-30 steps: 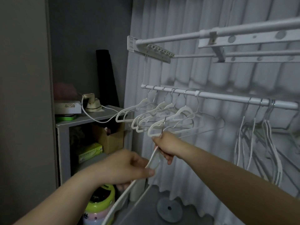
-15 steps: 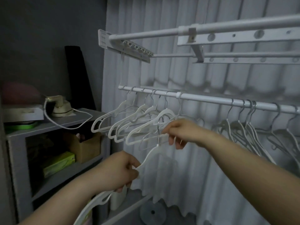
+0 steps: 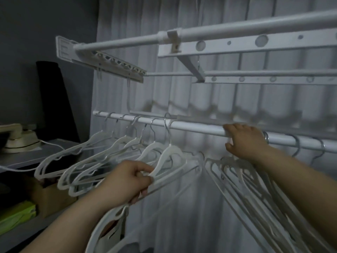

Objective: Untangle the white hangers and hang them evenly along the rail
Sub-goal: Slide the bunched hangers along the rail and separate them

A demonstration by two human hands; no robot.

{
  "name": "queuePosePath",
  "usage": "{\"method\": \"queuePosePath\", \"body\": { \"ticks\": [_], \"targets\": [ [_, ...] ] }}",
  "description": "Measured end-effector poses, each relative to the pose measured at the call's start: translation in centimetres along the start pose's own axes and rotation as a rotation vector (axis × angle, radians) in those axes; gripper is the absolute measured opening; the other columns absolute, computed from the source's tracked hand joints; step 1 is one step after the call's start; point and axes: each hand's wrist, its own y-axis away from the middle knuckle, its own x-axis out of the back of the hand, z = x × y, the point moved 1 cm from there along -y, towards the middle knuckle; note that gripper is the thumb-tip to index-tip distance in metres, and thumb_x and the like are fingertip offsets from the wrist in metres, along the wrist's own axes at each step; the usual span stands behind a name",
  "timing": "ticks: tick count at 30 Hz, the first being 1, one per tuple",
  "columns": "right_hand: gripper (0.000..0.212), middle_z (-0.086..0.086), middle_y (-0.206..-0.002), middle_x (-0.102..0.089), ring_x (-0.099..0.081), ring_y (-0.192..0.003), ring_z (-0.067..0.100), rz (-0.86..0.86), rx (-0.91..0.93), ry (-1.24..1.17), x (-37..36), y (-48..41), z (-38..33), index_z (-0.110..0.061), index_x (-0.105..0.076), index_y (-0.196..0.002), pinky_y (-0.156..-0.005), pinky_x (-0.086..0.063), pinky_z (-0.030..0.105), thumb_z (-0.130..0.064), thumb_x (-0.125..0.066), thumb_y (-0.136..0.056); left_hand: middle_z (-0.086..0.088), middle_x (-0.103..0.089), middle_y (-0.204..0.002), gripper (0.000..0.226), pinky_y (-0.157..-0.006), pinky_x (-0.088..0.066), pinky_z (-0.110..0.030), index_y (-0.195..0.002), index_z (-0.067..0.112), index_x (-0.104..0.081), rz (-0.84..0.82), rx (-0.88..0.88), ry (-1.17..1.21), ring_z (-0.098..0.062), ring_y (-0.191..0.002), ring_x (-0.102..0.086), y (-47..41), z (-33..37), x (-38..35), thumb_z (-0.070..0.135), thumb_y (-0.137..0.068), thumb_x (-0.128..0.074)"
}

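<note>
Head view is showing the left hand pinching the lower shoulder of a white hanger, fingers and thumb clenched on the plastic. That hanger's metal hook is already sitting over the rail, so the hand is probably steadying it or nudging it sideways to set its gap. To its left, four spaced hangers are hanging side by side at fairly even intervals, all swung toward the shelf where an iron is resting.

The right hand is reaching further along the rail, fingers lying over the top and thumb underneath, apparently curling round the bar. Whether it is also catching a hook I cannot tell. Just below it, a bunch of tangled hangers is fanning down to the right, packed tightly together, their hooks crowding the bar beyond the wrist. This hand seems to be positioned to draw the next one out.

Another hanger is dangling beneath the left wrist; how it is being carried is hidden.
</note>
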Motion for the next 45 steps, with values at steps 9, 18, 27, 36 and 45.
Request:
{"method": "queuePosePath", "body": {
  "ticks": [9,18,27,36,45],
  "targets": [
    [0.061,0.005,-0.136,-0.041,-0.040,-0.121,0.025,0.136,0.123,0.084,-2.2,-0.4,0.5,-0.016,-0.021,-0.141,-0.097,-0.029,0.035,-0.034,-0.045,-0.088,0.002,-0.053,-0.032,0.029,-0.031,-0.031,-0.013,-0.070,0.030,-0.062,0.087,-0.068,-0.017,-0.005,-0.023,-0.037,-3.9,0.2,-4.6,0.003,-0.082,-0.058],
    [0.063,0.006,-0.137,-0.039,-0.039,-0.122,0.025,0.163,0.151,0.042,-2.7,-0.7,0.3,-0.015,-0.019,-0.142,-0.099,-0.027,0.036,-0.033,-0.046,-0.088,0.008,-0.056,-0.035,0.020,-0.041,-0.038,-0.020,-0.077,0.036,-0.056,0.016,-0.024,-0.184,-0.005,-0.027,-0.042,-6.3,-0.8,-7.4,0.016,-0.083,-0.057],
    [0.060,0.004,-0.137,-0.041,-0.037,-0.123,0.025,0.165,0.089,0.011,-2.6,-1.0,-0.8,-0.016,-0.024,-0.139,-0.103,-0.023,0.036,-0.041,-0.044,-0.088,0.009,-0.060,-0.057,0.002,-0.047,-0.044,-0.017,-0.085,0.033,-0.057,-0.052,-0.021,-0.209,0.001,-0.035,-0.049,-6.8,-1.8,-6.8,0.032,-0.085,-0.055],
    [0.043,0.026,-0.114,-0.062,-0.057,-0.106,0.044,0.486,0.121,-0.132,-0.9,-2.4,-6.4,0.003,-0.062,-0.109,-0.095,-0.037,0.055,-0.020,-0.066,-0.073,0.018,-0.065,-0.070,0.023,-0.066,-0.043,-0.015,-0.061,0.043,-0.056,0.265,-0.227,-0.242,0.003,-0.073,-0.059,-7.1,-4.3,1.1,0.031,-0.079,-0.059],
    [0.053,0.002,-0.139,-0.040,-0.034,-0.127,0.023,0.236,0.221,-0.117,-1.8,-7.5,-18.0,-0.019,-0.035,-0.135,-0.102,-0.017,0.033,-0.040,-0.047,-0.087,0.016,-0.054,-0.087,0.021,-0.071,-0.037,-0.022,-0.103,0.025,-0.063,0.396,-0.163,-0.361,-0.005,-0.084,-0.050,-8.1,-10.4,11.4,0.029,-0.082,-0.059]
  ]
}}
